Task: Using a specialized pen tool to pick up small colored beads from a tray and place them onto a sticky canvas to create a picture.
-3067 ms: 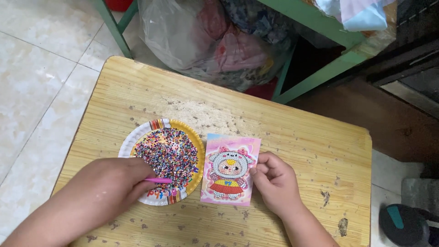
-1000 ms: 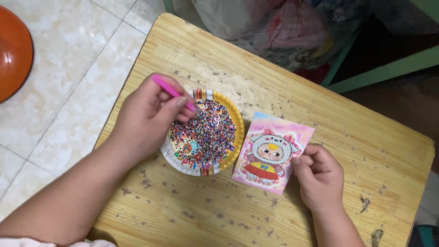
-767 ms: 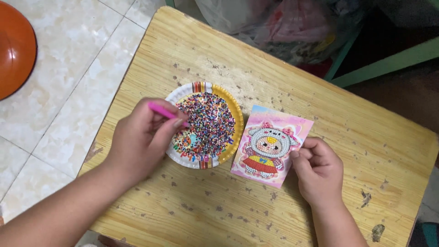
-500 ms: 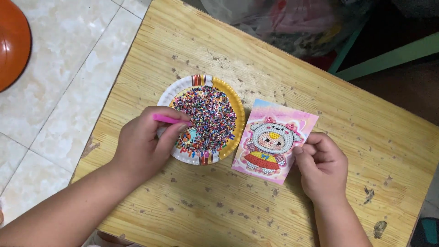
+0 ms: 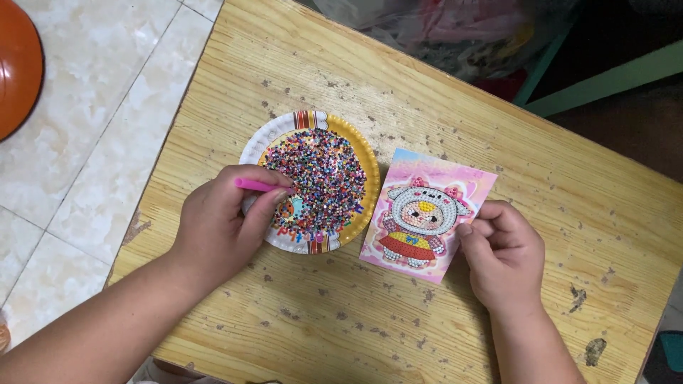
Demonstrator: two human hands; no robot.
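At the far left edge, part of an orange basin (image 5: 18,67) sat on the pale tiled floor (image 5: 92,142), well apart from the work. The worn wooden table (image 5: 441,107) filled most of the view, its top pitted and flecked with dark marks.

The left hand (image 5: 220,231) came in from the lower left and rested over the near rim of a paper plate (image 5: 352,153), fingers curled tight around a slim pink pen (image 5: 252,185). The pen lay almost level, its tip aimed into the plate (the tip itself was hidden behind the fingers), probably held low so it could press down on a single piece. The plate, white and yellow with striped bands at its edge, held a heap of tiny multicoloured beads (image 5: 324,174), spread shallow, which likely made them easier to pick out one at a time.

Just beside the plate, to its right and nearly touching it, lay a pink picture card (image 5: 427,213) showing a cartoon child in a hooded costume, tilted a little on the table. The right hand (image 5: 501,259) was bunched at the card's right edge, thumb and fingertips pinching that edge, seemingly to keep the card from sliding. Its placement close to the plate kept the reach from beads to card short.

Beyond the table's far edge were crumpled plastic bags (image 5: 455,28) and a green frame (image 5: 605,75).
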